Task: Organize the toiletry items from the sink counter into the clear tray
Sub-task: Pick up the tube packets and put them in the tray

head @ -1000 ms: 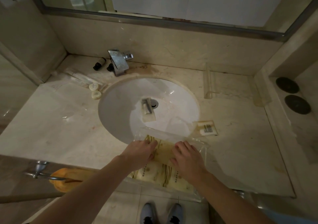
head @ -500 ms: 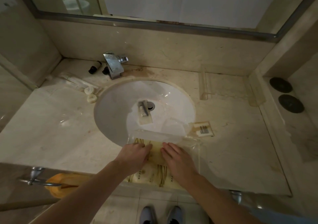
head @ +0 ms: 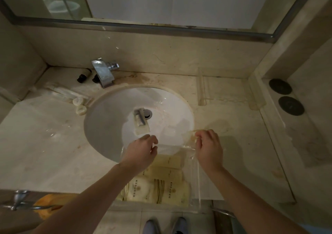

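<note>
The clear tray (head: 196,183) sits at the counter's front edge, partly over the sink rim, and holds several cream packets (head: 167,188). My right hand (head: 209,148) is at the tray's far right corner, pinching a small clear packet (head: 193,137) at its fingertips. My left hand (head: 142,151) hovers over the tray's far left corner with loosely bent fingers and nothing clearly in it. A small tube in a clear packet (head: 141,121) lies in the sink basin (head: 107,126) beside the drain.
Two small black-capped bottles (head: 83,76) lie by the faucet (head: 104,73). Long wrapped items (head: 66,92) and two round pieces (head: 79,105) lie left of the basin. A second clear tray (head: 202,90) stands back right, near two black discs (head: 285,97). An orange cloth (head: 50,205) hangs lower left.
Both hands have lifted off the packets in the tray and spread apart. My right hand reached right and took hold of the small clear packet that lay beside the sink.
</note>
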A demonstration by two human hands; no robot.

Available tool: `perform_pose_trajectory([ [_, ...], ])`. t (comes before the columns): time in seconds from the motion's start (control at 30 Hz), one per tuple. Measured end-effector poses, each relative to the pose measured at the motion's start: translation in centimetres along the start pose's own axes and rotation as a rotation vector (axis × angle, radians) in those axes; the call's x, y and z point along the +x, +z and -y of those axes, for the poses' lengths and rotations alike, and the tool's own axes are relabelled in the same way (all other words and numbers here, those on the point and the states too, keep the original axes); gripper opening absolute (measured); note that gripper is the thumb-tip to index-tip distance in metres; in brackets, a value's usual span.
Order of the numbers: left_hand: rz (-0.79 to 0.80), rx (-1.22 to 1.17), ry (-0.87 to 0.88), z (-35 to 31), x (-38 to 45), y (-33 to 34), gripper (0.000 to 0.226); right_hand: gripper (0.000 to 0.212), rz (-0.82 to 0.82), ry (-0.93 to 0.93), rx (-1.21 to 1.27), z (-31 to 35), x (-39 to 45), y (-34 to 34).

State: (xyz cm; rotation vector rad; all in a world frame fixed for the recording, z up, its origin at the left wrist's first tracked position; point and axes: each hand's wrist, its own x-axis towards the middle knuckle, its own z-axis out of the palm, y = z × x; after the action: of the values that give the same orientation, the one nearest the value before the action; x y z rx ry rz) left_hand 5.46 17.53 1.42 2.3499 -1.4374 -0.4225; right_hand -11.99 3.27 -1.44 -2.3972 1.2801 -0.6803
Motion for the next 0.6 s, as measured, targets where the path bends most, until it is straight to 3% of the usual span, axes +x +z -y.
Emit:
perform_pose_trajectory([
  [0.13, -0.082, -0.186, -0.143, -1.1, 2.2, -0.2, 0.015, 0.025, 0.153, 0.080, -0.066, -2.0, 2.1, -0.2],
  [0.37, -0.166, -0.290, -0.323, 0.1, 3.3, -0.1, 0.010, 0.059, 0.511, -0.100, -0.160, -3.8, 4.1, 0.6],
  [0.47, -0.167, -0.309, -0.374, 0.6, 3.5, 0.1, 0.012, 0.062, 0.636, -0.157, -0.169, -4.0, 4.8, 0.7],
  [0.6, -0.223, -0.328, -0.469, 1.1, 4.9, 0.2, 0.011, 0.057, 0.660, -0.254, -0.163, -4.3, 5.3, 1.1],
])
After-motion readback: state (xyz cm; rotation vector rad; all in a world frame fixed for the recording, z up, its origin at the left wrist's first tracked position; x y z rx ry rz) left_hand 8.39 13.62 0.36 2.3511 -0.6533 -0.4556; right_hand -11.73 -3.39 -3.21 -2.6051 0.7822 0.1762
